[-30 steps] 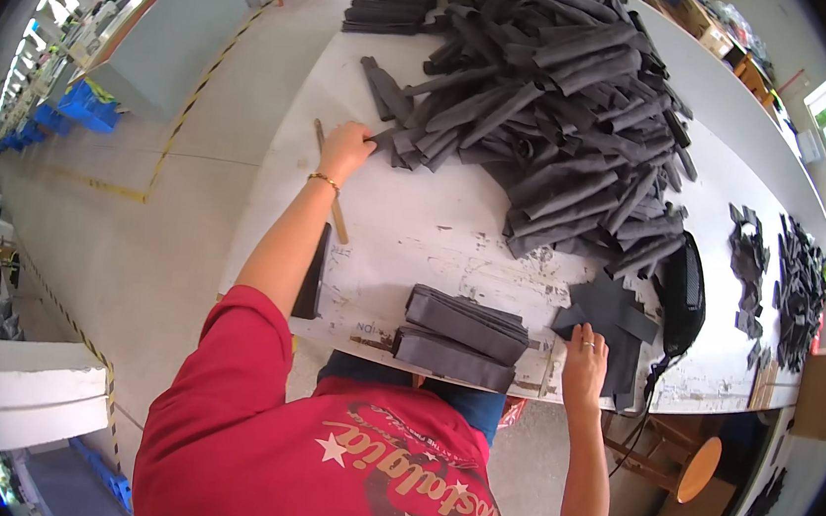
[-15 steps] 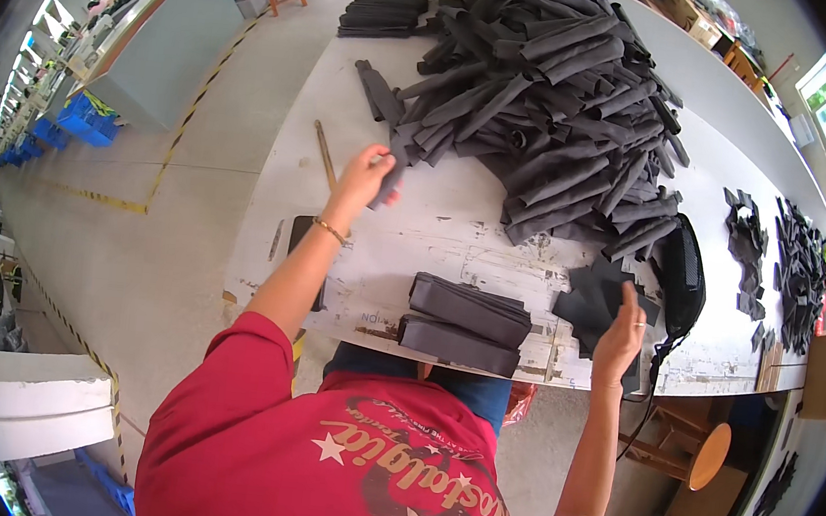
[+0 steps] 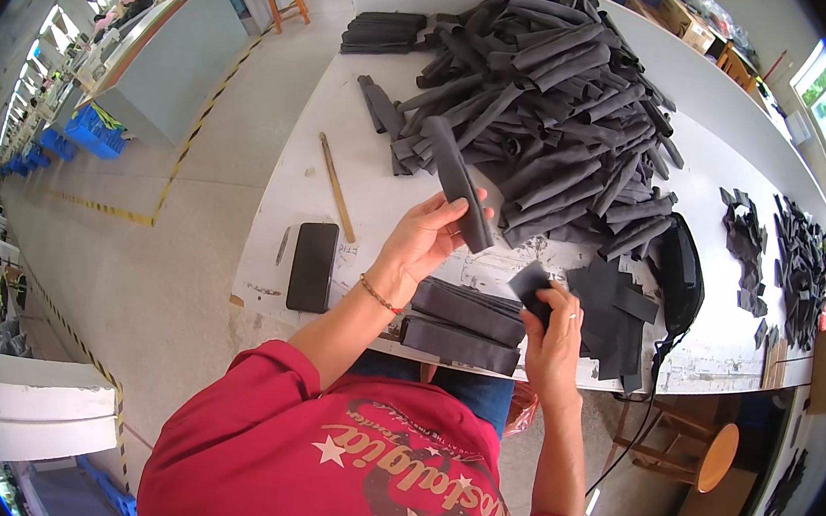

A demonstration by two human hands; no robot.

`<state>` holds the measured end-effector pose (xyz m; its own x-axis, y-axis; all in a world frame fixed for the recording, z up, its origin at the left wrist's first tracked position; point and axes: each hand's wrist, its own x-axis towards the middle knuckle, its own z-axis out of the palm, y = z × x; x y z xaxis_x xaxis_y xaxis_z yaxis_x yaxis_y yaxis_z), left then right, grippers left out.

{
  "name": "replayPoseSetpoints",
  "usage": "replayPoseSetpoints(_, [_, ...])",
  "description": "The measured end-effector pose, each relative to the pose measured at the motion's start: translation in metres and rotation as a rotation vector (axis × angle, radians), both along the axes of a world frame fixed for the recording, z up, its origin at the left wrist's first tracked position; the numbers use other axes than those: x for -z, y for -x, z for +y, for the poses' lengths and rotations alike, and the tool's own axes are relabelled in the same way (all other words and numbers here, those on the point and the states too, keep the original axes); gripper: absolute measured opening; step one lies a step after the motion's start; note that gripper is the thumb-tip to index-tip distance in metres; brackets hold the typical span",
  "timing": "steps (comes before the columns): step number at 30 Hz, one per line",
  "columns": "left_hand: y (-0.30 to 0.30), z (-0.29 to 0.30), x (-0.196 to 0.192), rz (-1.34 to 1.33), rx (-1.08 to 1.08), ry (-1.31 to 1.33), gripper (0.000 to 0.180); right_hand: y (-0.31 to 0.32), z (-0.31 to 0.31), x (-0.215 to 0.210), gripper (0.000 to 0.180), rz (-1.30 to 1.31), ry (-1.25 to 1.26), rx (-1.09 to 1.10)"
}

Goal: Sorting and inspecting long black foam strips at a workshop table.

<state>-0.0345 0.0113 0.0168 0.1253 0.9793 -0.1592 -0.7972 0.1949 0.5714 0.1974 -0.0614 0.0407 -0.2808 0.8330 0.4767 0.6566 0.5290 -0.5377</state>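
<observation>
A long dark grey fabric strip (image 3: 455,171), folded or rolled lengthwise, slants between the thumb and fingers of my left hand (image 3: 435,232). Pinched in my right hand (image 3: 554,346) is a small black rectangular piece (image 3: 533,285), its far corner pointing at the strip; the two do not touch. Below my hands, near the table's front edge, lie two neat stacks of folded dark strips (image 3: 462,345). Flat black pieces (image 3: 607,312) overlap on the table right of my right hand. Beyond both hands rises a large heap of dark fabric strips (image 3: 557,103).
A black phone (image 3: 313,266) and a thin wooden stick (image 3: 337,186) lie on the white table's left side. At the right, a black curved object (image 3: 680,274) trails a cord over the edge. More dark pieces (image 3: 747,250) lie farther right. A wooden stool (image 3: 712,456) stands below.
My left hand has swung right from the heap's left edge, carrying the fabric strip. My right hand has moved left off the flat pieces and now holds one small black piece.
</observation>
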Motion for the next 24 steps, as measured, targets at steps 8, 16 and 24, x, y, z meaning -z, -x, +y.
replayPoseSetpoints(8, [-0.013, 0.000, -0.002, -0.049, 0.007, 0.068, 0.025, 0.010, -0.008, -0.013, 0.037, 0.084, -0.018, 0.038])
replayPoseSetpoints(16, [-0.022, -0.007, -0.010, 0.096, 0.093, 0.079, 0.023, 0.013, 0.001, -0.022, 0.034, -0.025, -0.142, 0.044])
replayPoseSetpoints(24, [-0.022, -0.010, -0.012, 0.168, 0.170, 0.069, 0.024, 0.005, 0.008, -0.032, 0.036, -0.170, -0.212, 0.038])
